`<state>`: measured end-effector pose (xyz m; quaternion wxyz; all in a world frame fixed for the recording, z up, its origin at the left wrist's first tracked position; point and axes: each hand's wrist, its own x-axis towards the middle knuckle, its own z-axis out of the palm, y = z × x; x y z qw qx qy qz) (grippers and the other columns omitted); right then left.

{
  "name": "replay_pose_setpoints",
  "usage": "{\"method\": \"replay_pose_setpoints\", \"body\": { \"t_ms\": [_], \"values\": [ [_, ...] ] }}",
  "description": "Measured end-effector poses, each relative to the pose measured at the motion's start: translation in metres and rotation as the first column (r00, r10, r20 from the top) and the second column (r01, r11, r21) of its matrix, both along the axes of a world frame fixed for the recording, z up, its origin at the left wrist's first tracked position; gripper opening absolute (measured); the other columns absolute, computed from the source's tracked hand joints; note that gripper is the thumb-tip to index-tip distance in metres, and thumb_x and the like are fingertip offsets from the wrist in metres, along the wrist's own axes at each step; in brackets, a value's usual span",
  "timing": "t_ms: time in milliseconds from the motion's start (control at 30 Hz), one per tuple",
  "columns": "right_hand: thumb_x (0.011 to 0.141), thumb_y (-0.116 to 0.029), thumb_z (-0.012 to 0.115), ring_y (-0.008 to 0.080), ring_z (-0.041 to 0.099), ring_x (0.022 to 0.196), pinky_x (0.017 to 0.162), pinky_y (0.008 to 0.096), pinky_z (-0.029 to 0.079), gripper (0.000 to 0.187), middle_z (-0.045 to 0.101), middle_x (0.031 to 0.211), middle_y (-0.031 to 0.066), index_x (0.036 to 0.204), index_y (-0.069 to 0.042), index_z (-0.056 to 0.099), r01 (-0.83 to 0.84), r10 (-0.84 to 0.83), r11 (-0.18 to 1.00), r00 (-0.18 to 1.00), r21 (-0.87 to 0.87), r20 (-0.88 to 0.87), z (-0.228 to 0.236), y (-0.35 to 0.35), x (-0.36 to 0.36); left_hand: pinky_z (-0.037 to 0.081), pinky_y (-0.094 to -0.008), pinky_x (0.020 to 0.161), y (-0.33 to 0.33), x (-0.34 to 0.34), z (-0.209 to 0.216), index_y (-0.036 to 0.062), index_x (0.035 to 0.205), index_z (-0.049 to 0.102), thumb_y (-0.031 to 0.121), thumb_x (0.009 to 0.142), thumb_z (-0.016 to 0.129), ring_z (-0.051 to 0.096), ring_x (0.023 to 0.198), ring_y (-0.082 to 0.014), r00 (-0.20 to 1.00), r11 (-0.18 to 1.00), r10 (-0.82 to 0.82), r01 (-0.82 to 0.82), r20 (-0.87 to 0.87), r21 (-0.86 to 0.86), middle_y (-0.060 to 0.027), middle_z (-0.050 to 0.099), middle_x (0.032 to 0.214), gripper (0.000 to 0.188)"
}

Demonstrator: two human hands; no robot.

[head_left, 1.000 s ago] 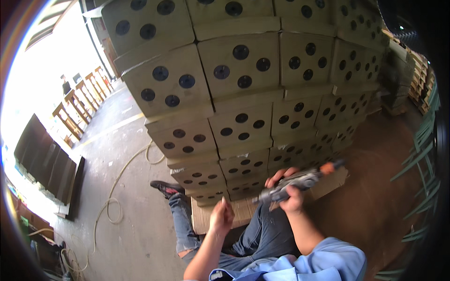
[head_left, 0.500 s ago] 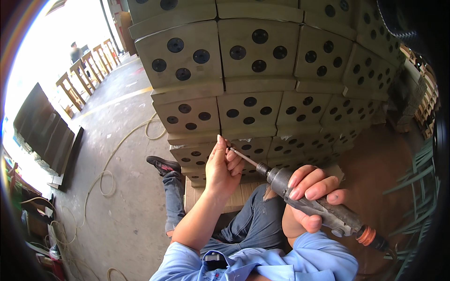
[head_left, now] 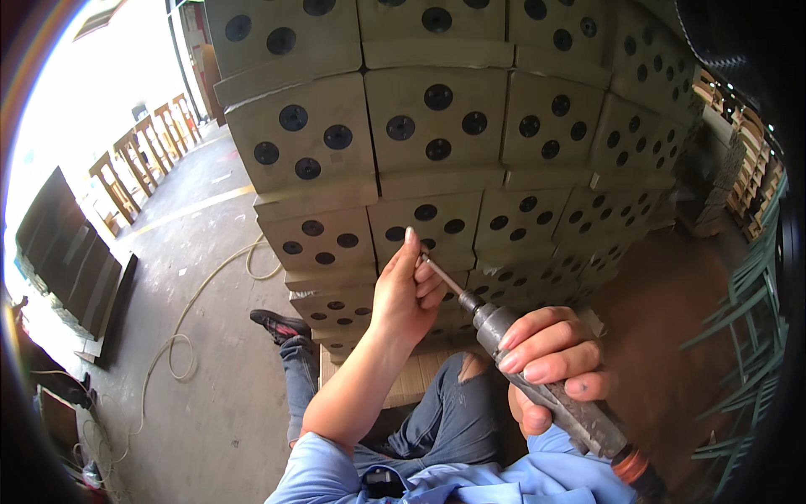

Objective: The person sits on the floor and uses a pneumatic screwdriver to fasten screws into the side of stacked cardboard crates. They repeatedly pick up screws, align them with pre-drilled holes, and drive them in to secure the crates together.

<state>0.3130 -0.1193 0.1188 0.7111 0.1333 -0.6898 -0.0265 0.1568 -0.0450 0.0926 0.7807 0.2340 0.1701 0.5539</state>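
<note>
My right hand (head_left: 561, 357) is wrapped round a grey, worn power screwdriver (head_left: 504, 329) with an orange ring near its back end. Its long thin bit (head_left: 445, 275) points up and left to my left hand (head_left: 410, 290). There the fingers are curled and the thumb points up beside the bit's tip. Whatever small thing they may pinch at the tip is too hidden to name. Just behind the left fingertips rises a stack of drab box-like blocks (head_left: 437, 172), their faces set with round black discs (head_left: 426, 212).
A pale hose (head_left: 195, 302) loops over the floor at left. Beyond it stand a pile of dark panels (head_left: 67, 252) and wooden frames (head_left: 113, 189). Green strips (head_left: 743, 315) hang or lie at right. My legs (head_left: 453, 416) are bent before the stack.
Both hands and the screwdriver have moved up and slightly right against the stack, so the bit's tip now lies before a lower disc of a higher row. The view has tilted upward.
</note>
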Motion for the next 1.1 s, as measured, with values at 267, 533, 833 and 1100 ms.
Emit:
{"method": "replay_pose_setpoints", "body": {
  "t_ms": [267, 533, 833, 1100],
  "values": [
    [0.08, -0.01, 0.081, 0.0288, 0.072, 0.082, 0.073, 0.0472, 0.063, 0.049, 0.067, 0.109, 0.0115, 0.115, -0.013, 0.047, 0.277, -0.278, 0.961, 0.954, 0.02, 0.114, 0.035, 0.026, 0.001, 0.027, -0.0231, 0.049, 0.043, 0.023, 0.045, 0.0065, 0.122, 0.058, 0.025, 0.111, 0.046, 0.035, 0.058, -0.0065, 0.995, 0.978, -0.102, 0.099, 0.004, 0.186, 0.0036, 0.044, 0.072, 0.024],
    [0.078, -0.007, 0.08, 0.0283, 0.071, 0.086, 0.077, 0.0469, 0.063, 0.047, 0.067, 0.112, 0.0106, 0.11, -0.013, 0.047, 0.328, -0.331, 0.943, 0.929, 0.046, 0.167, 0.037, 0.054, -0.002, 0.027, -0.0229, 0.05, 0.062, 0.032, 0.048, 0.005, 0.122, 0.059, 0.023, 0.111, 0.047, 0.034, 0.057, -0.0062, 0.997, 0.984, 0.015, -0.002, -0.075, 0.179, 0.0035, 0.046, 0.073, 0.025],
    [0.076, -0.007, 0.08, 0.0279, 0.071, 0.085, 0.076, 0.0466, 0.064, 0.047, 0.067, 0.106, 0.0092, 0.108, -0.013, 0.047, 0.323, -0.328, 0.945, 0.924, 0.06, 0.196, 0.037, 0.061, -0.009, 0.04, -0.0247, 0.06, 0.041, 0.021, 0.015, 0.0018, 0.121, 0.057, 0.01, 0.105, 0.044, 0.048, 0.071, -0.0106, 0.99, 0.996, 0.089, -0.087, -0.106, 0.024, -0.0035, 0.059, 0.09, 0.022],
    [0.074, -0.008, 0.08, 0.03, 0.072, 0.083, 0.071, 0.047, 0.065, 0.041, 0.067, 0.097, 0.0102, 0.099, -0.011, 0.048, 0.333, -0.348, 0.936, 0.922, 0.113, 0.17, 0.045, 0.082, -0.018, 0.051, -0.029, 0.076, 0.028, 0.009, -0.057, 0.0019, 0.123, 0.054, 0.005, 0.105, 0.042, 0.06, 0.086, -0.0162, 0.995, 0.993, 0.073, -0.079, -0.071, -0.085, -0.0106, 0.067, 0.104, 0.022]
  ]
}}
